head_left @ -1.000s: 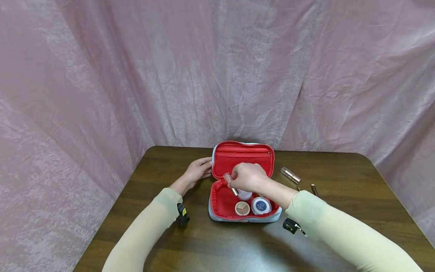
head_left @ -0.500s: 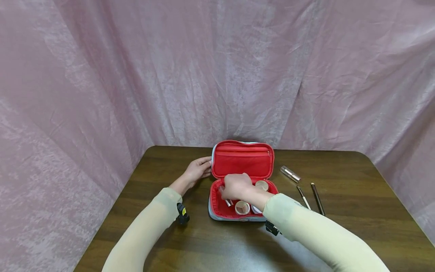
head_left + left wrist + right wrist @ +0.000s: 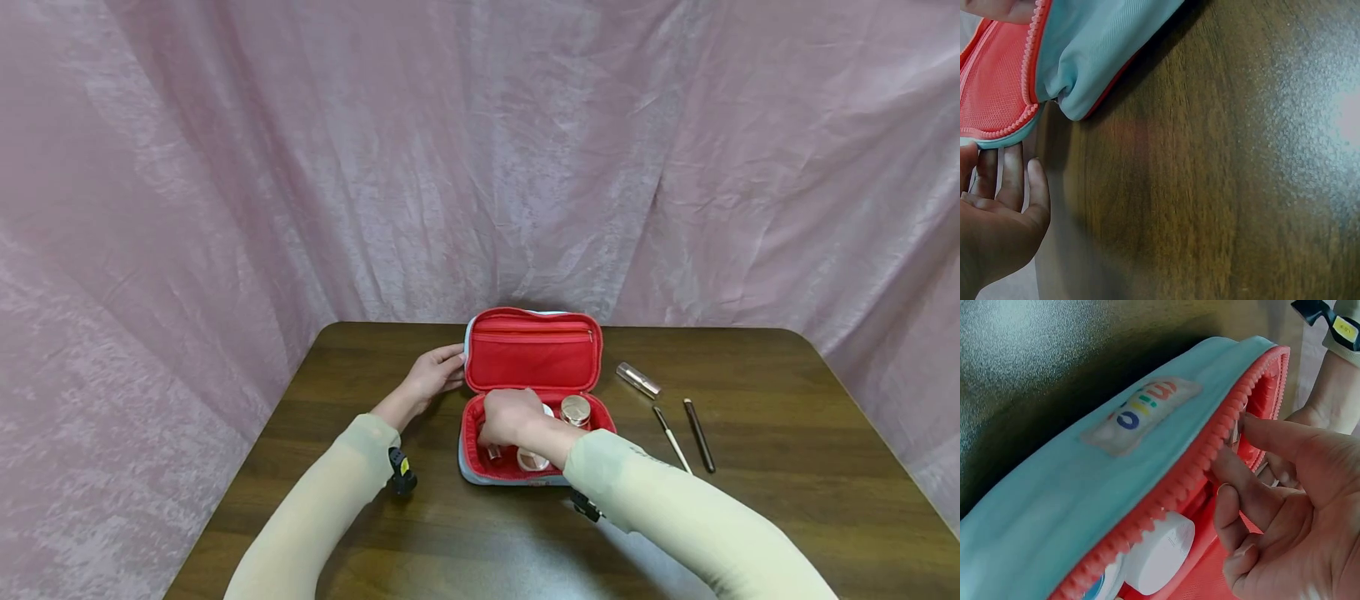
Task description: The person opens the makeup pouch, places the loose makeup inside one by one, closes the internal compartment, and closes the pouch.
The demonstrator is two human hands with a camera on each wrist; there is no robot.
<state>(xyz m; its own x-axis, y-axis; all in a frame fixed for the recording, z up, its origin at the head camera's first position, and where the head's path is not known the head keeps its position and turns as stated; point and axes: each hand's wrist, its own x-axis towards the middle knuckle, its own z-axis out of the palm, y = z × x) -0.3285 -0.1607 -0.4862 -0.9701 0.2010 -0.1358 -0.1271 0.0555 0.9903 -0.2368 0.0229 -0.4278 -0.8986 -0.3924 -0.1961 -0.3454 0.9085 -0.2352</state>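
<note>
A light-blue makeup bag (image 3: 534,363) with red lining lies unzipped on the table, its lid raised at the back. My left hand (image 3: 429,377) holds the lid's left edge, thumb at the inner side and fingers behind it in the left wrist view. Inside the bag's left end, my right hand (image 3: 512,417) pinches a clear lip gloss tube (image 3: 493,452) between thumb and fingers; most of the tube is hidden. Beside that hand sit a gold-lidded jar (image 3: 575,409) and a round compact (image 3: 531,461). A white round container (image 3: 1163,553) shows in the right wrist view.
On the table right of the bag lie another clear tube (image 3: 638,380), a thin brush with a pale handle (image 3: 672,440) and a dark pencil (image 3: 699,436). A pink curtain (image 3: 480,158) hangs behind the table's far edge.
My right hand has moved left and down into the bag with the lip gloss tube. The gold-lidded jar and the brush have come into sight. My left hand stays at the lid.
</note>
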